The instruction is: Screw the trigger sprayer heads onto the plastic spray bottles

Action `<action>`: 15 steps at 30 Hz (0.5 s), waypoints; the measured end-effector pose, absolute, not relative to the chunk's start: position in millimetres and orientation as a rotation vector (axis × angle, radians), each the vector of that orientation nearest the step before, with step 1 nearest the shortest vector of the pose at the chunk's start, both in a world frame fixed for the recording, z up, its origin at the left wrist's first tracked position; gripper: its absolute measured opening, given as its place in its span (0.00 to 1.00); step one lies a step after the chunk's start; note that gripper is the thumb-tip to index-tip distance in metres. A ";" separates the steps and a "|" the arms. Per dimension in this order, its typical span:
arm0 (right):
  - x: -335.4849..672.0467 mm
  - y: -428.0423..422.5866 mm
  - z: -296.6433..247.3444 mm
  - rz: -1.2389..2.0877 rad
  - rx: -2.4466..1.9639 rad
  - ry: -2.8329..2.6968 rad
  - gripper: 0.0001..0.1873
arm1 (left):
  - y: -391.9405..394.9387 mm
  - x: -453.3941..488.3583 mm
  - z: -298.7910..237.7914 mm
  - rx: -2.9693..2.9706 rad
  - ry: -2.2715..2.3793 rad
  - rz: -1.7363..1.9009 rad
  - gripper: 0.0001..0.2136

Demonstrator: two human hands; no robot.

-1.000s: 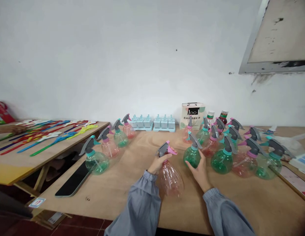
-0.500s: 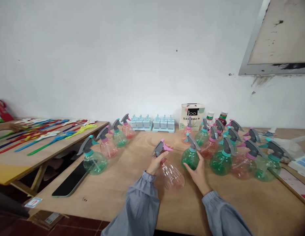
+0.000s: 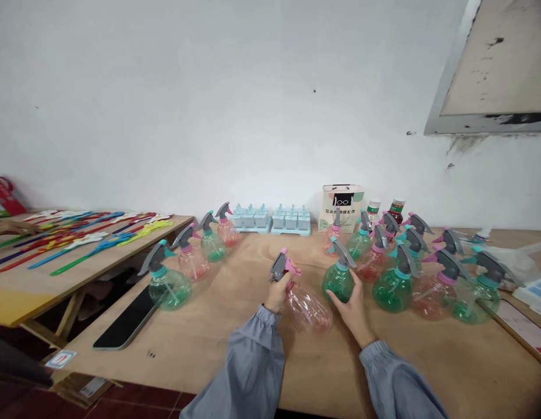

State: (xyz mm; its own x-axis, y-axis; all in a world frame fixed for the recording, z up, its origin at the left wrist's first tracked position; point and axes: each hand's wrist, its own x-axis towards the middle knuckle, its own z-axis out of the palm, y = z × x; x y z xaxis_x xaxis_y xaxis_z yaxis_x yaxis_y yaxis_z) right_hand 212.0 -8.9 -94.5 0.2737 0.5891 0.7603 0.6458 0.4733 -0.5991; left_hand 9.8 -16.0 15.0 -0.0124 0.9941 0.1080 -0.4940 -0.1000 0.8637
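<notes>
My left hand (image 3: 278, 292) is closed around the neck of a clear pink spray bottle (image 3: 311, 311). The bottle leans, with its grey and pink trigger head up to the left and its round base down to the right. Against the side of a green spray bottle (image 3: 335, 284) rests my right hand (image 3: 353, 305), thumb in front and fingers curled round the right side. This green bottle stands upright on the wooden table (image 3: 218, 349) and has a grey and turquoise head. Some fingers of both hands are hidden behind the bottles.
Several pink and green spray bottles stand at right, near another green bottle (image 3: 392, 288), and in a row at left. A phone (image 3: 126, 320) lies front left. Ice-pop moulds (image 3: 291, 221) and a paper bag (image 3: 340, 212) line the wall. Another person's hand (image 3: 10, 227) is far left.
The pink bottle in my left hand has tilted slightly more and shifted a little right, its trigger head turning. My right hand stays on the green bottle.
</notes>
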 end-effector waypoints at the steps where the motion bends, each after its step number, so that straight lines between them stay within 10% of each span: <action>1: 212.1 -8.9 -94.4 -0.052 -1.182 -1.389 0.43 | -16.0 9.5 15.2 0.888 0.770 1.482 0.18; 15: 212.2 -9.1 -94.6 -0.024 -1.190 -1.394 0.43 | -7.1 0.2 4.3 1.132 0.721 1.462 0.10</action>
